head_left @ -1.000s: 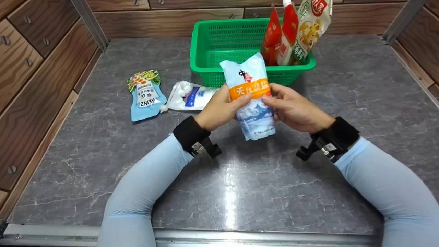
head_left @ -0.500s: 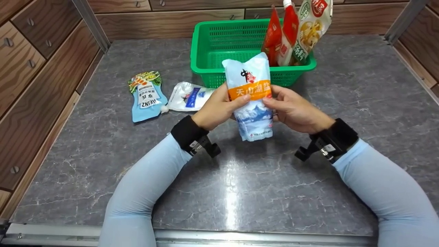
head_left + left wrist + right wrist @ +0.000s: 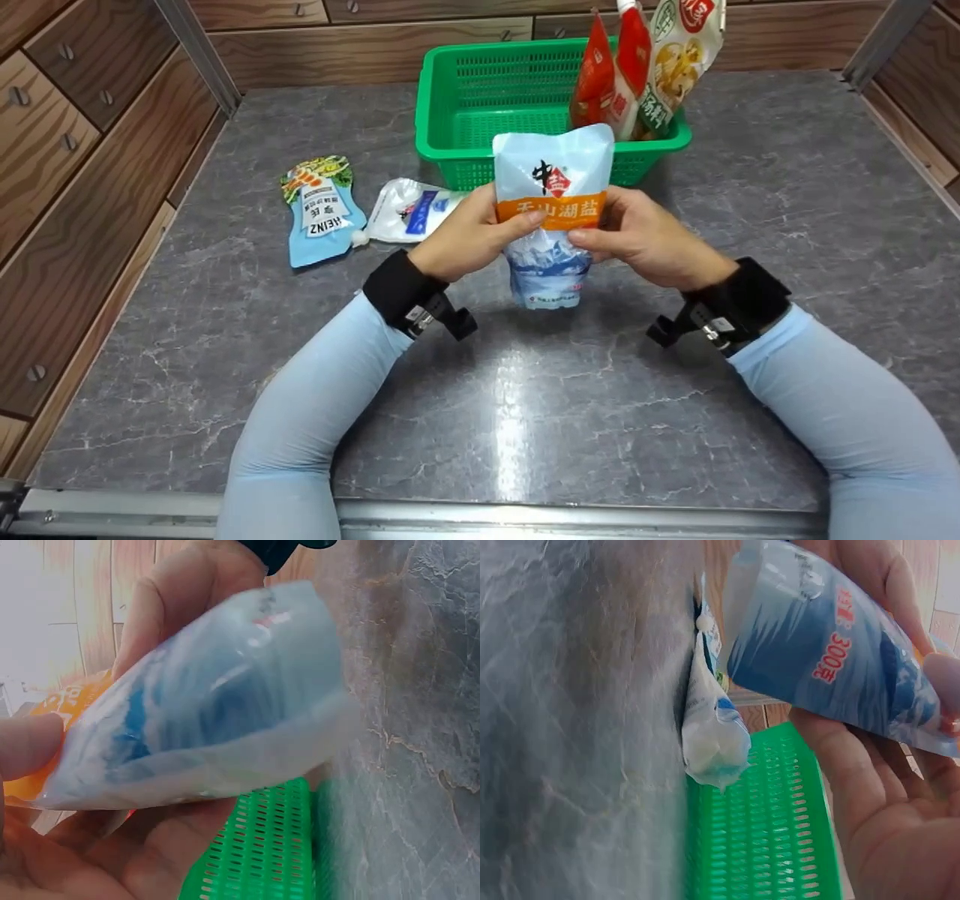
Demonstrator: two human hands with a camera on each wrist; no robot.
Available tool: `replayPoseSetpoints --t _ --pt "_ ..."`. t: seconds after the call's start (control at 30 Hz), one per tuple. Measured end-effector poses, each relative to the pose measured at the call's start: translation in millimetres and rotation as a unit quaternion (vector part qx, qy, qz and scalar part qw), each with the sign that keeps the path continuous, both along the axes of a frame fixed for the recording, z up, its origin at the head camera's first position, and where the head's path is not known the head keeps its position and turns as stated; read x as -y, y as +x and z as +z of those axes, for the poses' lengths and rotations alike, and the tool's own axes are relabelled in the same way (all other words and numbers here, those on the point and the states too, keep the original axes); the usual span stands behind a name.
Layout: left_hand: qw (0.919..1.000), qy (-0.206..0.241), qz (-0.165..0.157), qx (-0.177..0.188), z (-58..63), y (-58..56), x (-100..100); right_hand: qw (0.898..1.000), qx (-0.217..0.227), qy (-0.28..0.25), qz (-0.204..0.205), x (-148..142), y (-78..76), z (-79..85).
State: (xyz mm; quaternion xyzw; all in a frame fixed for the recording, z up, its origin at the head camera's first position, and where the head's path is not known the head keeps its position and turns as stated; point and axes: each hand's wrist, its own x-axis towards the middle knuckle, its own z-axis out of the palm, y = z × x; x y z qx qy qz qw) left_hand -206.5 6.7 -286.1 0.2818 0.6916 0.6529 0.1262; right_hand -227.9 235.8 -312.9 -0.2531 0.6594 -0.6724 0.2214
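Observation:
A light blue bag of salt [image 3: 551, 259] with an orange band is held up in front of the basket, its printed front toward the head camera. My left hand [image 3: 469, 232] grips its left side, thumb across the front and fingers behind. On the other side my right hand [image 3: 652, 240] pinches the bag the same way. In the left wrist view the bag's bottom end [image 3: 300, 682] stands off the table. The right wrist view shows the bag's lower face [image 3: 817, 645] with red print, fingers curled beneath it.
Behind the bag stands a green basket [image 3: 457, 154], with a red packet [image 3: 595, 82], a red-and-white pouch [image 3: 634, 56] and a soup seasoning packet [image 3: 679, 60] upright at its right end. To the left lie a Heinz pouch [image 3: 322, 214] and a white packet [image 3: 409, 210] with a blue label.
The bag has turned to face the head camera more squarely, and its top has tipped nearer and slightly right. Both hands have kept their grip; the other packets have not moved.

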Motion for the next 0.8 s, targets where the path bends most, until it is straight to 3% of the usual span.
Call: replayPoseSetpoints --t 0.23,0.33,0.43,0.63,0.8 --pt "0.9954 -0.056 -0.026 -0.074 2.5 4.4 -0.8 0.989 -0.126 0.074 -0.013 -4.0 4.6 14.6" --pt "0.9938 -0.068 -0.044 -0.077 2.6 5.0 -1.8 0.982 -0.167 0.082 -0.041 -6.1 6.7 21.4" --pt "0.993 -0.077 -0.057 -0.069 1.8 4.9 -2.0 0.98 -0.176 0.065 -0.068 -8.1 8.6 27.1" --pt "0.992 -0.077 -0.09 -0.043 -0.7 5.6 -2.5 0.984 -0.148 0.012 -0.097 -11.0 11.3 33.5" --pt "0.9908 -0.078 -0.107 -0.027 -0.2 7.1 -3.4 0.978 -0.171 0.016 -0.115 -11.1 14.9 36.3"
